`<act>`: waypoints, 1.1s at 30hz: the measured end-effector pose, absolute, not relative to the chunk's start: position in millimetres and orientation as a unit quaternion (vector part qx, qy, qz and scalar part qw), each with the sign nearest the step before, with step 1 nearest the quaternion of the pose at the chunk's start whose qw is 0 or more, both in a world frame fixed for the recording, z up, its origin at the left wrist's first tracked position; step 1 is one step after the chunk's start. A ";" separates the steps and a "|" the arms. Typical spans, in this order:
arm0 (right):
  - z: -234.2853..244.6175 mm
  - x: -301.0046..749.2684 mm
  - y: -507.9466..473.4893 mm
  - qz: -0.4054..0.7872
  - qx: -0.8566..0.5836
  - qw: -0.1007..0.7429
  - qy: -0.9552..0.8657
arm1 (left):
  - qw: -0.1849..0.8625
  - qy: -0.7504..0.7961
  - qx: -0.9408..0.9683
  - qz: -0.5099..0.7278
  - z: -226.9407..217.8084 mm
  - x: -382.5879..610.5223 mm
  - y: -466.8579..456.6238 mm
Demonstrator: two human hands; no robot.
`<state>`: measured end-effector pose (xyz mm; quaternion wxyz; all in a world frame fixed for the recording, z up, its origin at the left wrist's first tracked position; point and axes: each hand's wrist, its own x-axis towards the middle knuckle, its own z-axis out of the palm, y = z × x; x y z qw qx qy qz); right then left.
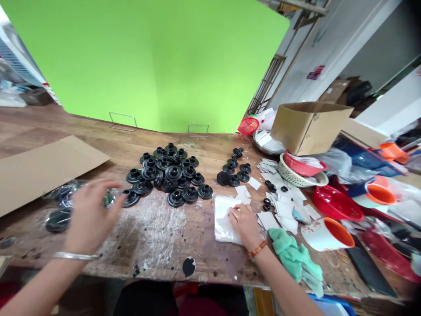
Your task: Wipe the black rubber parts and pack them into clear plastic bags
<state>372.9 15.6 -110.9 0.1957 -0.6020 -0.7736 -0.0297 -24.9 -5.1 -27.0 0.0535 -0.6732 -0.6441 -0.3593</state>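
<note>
My left hand (92, 213) is at the left of the bench, its fingers apart and slightly blurred, with nothing visible in them. It hovers over clear bags holding black round parts (58, 220), hiding some of them. A heap of black flanged discs (164, 169) with raised hubs lies just right of it. My right hand (245, 221) is on a stack of clear plastic bags (222, 219), fingers curled together at its upper right part. The fingertips seem to pinch the top bag. A smaller group of black discs (234, 169) lies beyond that hand.
A green board (158, 66) stands behind the bench. Cardboard (49, 164) lies at left. On the right are white paper slips (285, 210), a green cloth (292, 252), a white cup (324, 235), a red basin (335, 204), baskets (301, 173) and a cardboard box (305, 127).
</note>
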 end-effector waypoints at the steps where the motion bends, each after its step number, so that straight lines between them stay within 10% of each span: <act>1: -111.4 370.7 15.3 -0.032 -0.596 0.193 -0.779 | 0.005 -0.624 -0.707 -0.333 -26.1 2.8 -5.8; 6: -113.2 368.5 15.7 -0.045 -0.578 0.187 -0.793 | -0.241 -0.488 -0.810 -0.219 -52.1 129.7 -15.7; 25: -111.8 374.8 6.7 0.040 -0.617 0.287 -0.732 | -0.138 -0.424 -0.878 -0.172 -122.1 186.4 -36.9; 33: -114.5 385.4 16.7 -0.005 -0.629 0.207 -0.749 | -0.117 -0.415 -0.884 -0.181 -123.5 185.3 -38.3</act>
